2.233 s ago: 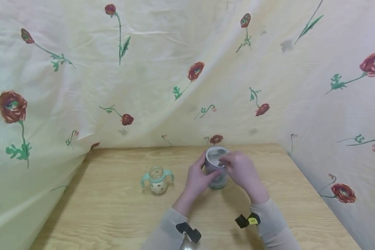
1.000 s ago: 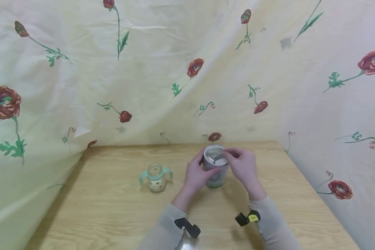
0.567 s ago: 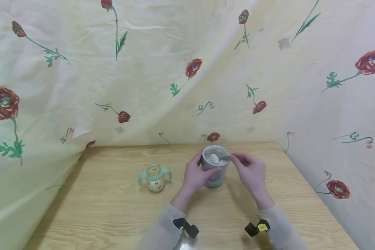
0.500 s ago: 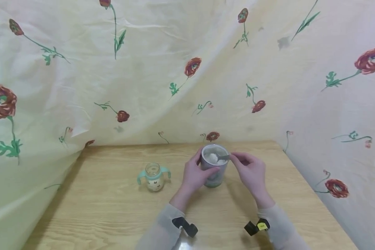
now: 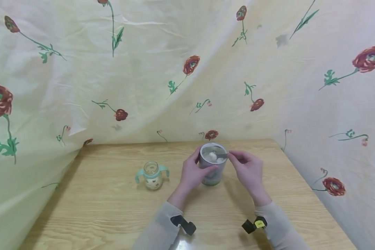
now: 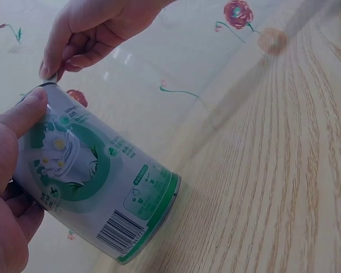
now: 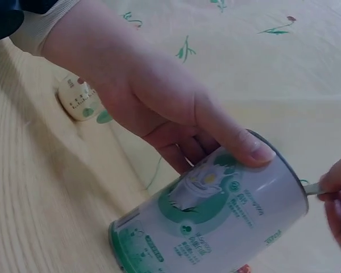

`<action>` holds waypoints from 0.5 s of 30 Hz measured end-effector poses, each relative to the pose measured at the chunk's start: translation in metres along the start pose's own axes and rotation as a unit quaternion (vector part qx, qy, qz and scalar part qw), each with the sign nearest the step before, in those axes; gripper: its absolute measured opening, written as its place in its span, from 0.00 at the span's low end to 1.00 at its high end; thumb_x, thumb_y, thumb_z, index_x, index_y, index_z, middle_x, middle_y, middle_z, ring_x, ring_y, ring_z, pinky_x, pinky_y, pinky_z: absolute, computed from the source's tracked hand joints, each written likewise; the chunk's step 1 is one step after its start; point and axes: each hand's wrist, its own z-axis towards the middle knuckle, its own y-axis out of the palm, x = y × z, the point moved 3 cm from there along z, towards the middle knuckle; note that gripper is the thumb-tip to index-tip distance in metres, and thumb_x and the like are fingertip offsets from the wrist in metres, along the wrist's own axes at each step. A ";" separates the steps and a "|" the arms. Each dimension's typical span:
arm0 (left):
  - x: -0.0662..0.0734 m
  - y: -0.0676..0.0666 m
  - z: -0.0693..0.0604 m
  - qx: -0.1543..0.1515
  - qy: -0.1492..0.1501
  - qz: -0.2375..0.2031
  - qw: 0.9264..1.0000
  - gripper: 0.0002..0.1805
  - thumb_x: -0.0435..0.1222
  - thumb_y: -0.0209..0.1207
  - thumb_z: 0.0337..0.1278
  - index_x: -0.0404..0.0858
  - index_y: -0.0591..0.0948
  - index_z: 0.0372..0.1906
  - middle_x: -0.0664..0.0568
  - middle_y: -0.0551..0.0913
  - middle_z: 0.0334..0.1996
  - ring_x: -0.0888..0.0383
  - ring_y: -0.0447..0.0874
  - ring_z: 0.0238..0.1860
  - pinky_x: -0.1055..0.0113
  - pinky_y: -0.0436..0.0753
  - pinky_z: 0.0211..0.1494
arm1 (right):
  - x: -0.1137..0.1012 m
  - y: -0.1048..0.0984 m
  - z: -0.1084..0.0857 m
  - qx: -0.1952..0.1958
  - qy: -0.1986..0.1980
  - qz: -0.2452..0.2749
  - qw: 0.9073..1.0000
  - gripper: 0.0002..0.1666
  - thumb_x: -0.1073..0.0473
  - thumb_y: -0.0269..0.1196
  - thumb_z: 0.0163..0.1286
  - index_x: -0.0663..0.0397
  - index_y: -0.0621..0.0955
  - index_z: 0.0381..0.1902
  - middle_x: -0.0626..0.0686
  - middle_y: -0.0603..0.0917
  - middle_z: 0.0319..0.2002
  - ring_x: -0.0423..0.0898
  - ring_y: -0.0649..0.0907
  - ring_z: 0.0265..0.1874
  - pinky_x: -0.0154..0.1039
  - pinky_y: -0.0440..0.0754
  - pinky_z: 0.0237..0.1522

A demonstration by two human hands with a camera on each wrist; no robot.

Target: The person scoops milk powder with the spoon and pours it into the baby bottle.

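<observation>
A white and green milk powder tin point(image 5: 212, 178) stands lidless on the table, pale powder inside. My left hand point(image 5: 192, 174) grips its side, thumb near the rim and fingers round the far side. My right hand point(image 5: 249, 173) pinches the handle of a grey scoop point(image 5: 222, 156) between thumb and fingertips at the tin's right rim. White powder point(image 5: 212, 155) is heaped at the scoop's bowl end, inside the opening. In the right wrist view, only the handle end point(image 7: 314, 189) of the scoop sticks out past the rim. The left wrist view shows the tin's printed label point(image 6: 74, 165).
An open clear baby bottle point(image 5: 153, 177) with two teal handles stands left of the tin. The wooden table point(image 5: 112, 215) meets a flowered cloth point(image 5: 143, 86) behind, with more cloth at both sides.
My right hand, earlier reaching over the tin's opening, has drawn back to the right rim. The scoop now shows with a white heap at its bowl. My left hand keeps its grip.
</observation>
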 end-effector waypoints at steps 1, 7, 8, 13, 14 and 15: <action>0.000 0.000 0.000 0.001 -0.002 -0.001 1.000 0.50 0.45 0.84 0.49 0.46 0.73 0.79 0.56 0.80 0.71 0.50 0.74 0.74 0.53 0.74 0.76 | -0.004 0.000 -0.001 0.006 -0.004 0.000 1.000 0.04 0.73 0.74 0.67 0.69 0.91 0.39 0.63 0.92 0.35 0.32 0.84 0.27 0.21 0.79 0.30; 0.000 0.001 -0.001 0.002 -0.005 -0.008 1.000 0.52 0.45 0.84 0.48 0.43 0.72 0.80 0.54 0.79 0.72 0.49 0.74 0.75 0.52 0.74 0.76 | -0.008 0.000 -0.002 0.027 -0.017 0.005 0.999 0.04 0.76 0.73 0.66 0.71 0.90 0.39 0.66 0.91 0.35 0.31 0.83 0.26 0.20 0.78 0.28; 0.000 0.001 -0.001 0.001 -0.006 -0.008 1.000 0.52 0.45 0.84 0.48 0.44 0.72 0.80 0.55 0.79 0.72 0.49 0.73 0.75 0.52 0.74 0.76 | -0.004 0.000 -0.001 0.030 -0.014 0.005 0.999 0.04 0.75 0.73 0.66 0.70 0.90 0.39 0.65 0.91 0.35 0.30 0.82 0.26 0.20 0.77 0.28; 0.001 0.001 -0.002 0.001 -0.009 -0.007 1.000 0.52 0.45 0.84 0.48 0.46 0.72 0.80 0.57 0.80 0.71 0.51 0.74 0.75 0.53 0.74 0.76 | 0.021 0.000 0.002 0.024 0.008 0.007 1.000 0.03 0.69 0.75 0.68 0.61 0.93 0.40 0.59 0.93 0.36 0.32 0.84 0.27 0.22 0.79 0.28; 0.001 0.001 -0.002 0.002 -0.009 -0.007 1.000 0.52 0.45 0.84 0.48 0.46 0.72 0.80 0.57 0.80 0.71 0.51 0.74 0.75 0.53 0.74 0.76 | 0.024 0.000 0.002 0.018 0.008 0.007 1.000 0.03 0.67 0.76 0.68 0.60 0.93 0.40 0.58 0.93 0.36 0.33 0.84 0.27 0.23 0.80 0.29; 0.001 0.001 -0.002 0.002 -0.008 -0.007 1.000 0.52 0.45 0.84 0.48 0.46 0.72 0.80 0.57 0.80 0.71 0.51 0.74 0.74 0.53 0.74 0.76 | 0.025 0.000 0.003 0.013 0.008 0.008 1.000 0.03 0.66 0.76 0.68 0.59 0.93 0.40 0.57 0.93 0.36 0.33 0.85 0.27 0.23 0.81 0.29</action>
